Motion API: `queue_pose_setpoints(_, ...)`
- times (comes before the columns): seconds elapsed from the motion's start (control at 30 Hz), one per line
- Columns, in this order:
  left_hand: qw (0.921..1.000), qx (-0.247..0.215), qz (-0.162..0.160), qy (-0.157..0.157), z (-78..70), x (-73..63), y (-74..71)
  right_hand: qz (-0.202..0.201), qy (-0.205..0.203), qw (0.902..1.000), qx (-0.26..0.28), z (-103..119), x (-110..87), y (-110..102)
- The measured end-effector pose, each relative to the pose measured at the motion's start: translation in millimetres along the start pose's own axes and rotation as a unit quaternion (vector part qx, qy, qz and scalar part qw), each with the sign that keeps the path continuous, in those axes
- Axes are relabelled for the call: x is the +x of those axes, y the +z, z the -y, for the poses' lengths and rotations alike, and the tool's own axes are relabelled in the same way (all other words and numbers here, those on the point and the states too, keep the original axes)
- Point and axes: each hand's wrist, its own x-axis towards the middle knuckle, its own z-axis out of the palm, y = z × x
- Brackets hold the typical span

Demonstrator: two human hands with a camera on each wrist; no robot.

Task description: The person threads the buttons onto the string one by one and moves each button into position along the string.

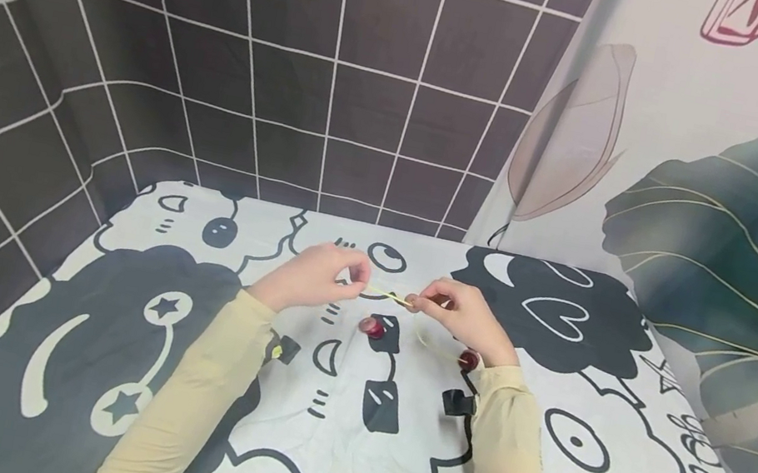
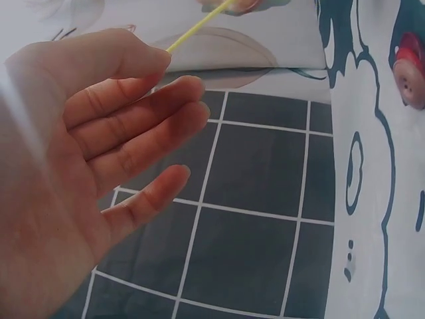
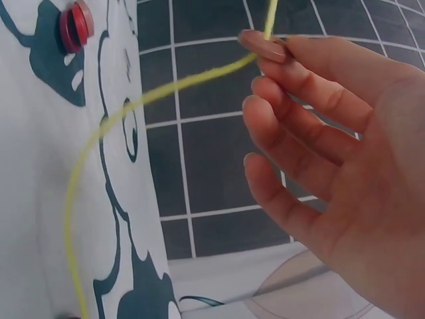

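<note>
My left hand (image 1: 320, 275) pinches the end of a yellow string (image 2: 199, 28) between thumb and forefinger, its other fingers loosely bent. The string runs taut across to my right hand (image 1: 468, 313). There, thumb and forefinger pinch a pinkish-brown button (image 3: 263, 46), and the string appears to pass through it. Beyond the button the string hangs in a slack curve down to a dark red button (image 1: 469, 361) on the cloth, below the right wrist. Between the hands and nearer me lie a few red and pinkish buttons (image 1: 372, 327), close together.
A white cloth (image 1: 331, 465) with black cartoon drawings covers the table. Behind it hangs dark grid-patterned fabric (image 1: 372, 100), with a leaf-print curtain (image 1: 690, 241) at the right. Black wrist-camera pieces (image 1: 458, 403) sit at both cuffs.
</note>
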Motion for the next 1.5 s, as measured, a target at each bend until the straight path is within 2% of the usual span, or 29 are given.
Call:
queue_pose_setpoints(0.2, 0.9999, -0.001, -0.016, 0.002, -0.1, -2.9, -5.8, 0.035, 0.008, 0.9991, -0.021, -7, -2.2, -6)
queue_pose_setpoints(0.37, 0.9998, -0.003, -0.018, -0.01, -0.1, -4.5, -8.6, 0.071, 0.014, 0.9971, -0.024, -14, -5.4, -11)
queue_pose_setpoints(0.57, 0.9993, -0.019, -0.026, -0.016, -0.4, -7.0, -13.4, 0.107, 0.058, 0.9924, -0.015, -26, -11.6, -17)
queue_pose_setpoints(0.87, 0.9988, -0.032, -0.032, -0.017, 0.2, -8.1, -15.7, 0.125, 0.111, 0.9858, 0.001, -42, -18.9, -22)
queue_pose_setpoints(1.1, 0.9989, -0.026, -0.029, -0.024, 2.0, -9.6, -16.8, 0.151, 0.112, 0.982, 0.02, -50, -23.9, -27)
queue_pose_setpoints(1.37, 0.9981, -0.028, -0.038, -0.039, 3.9, -12.4, -19.0, 0.157, 0.121, 0.9802, 0.007, -54, -30.2, -32)
queue_pose_setpoints(1.5, 0.9982, -0.027, -0.038, -0.039, 3.5, -12.6, -21.1, 0.173, 0.123, 0.9773, -0.006, -58, -34.9, -34)
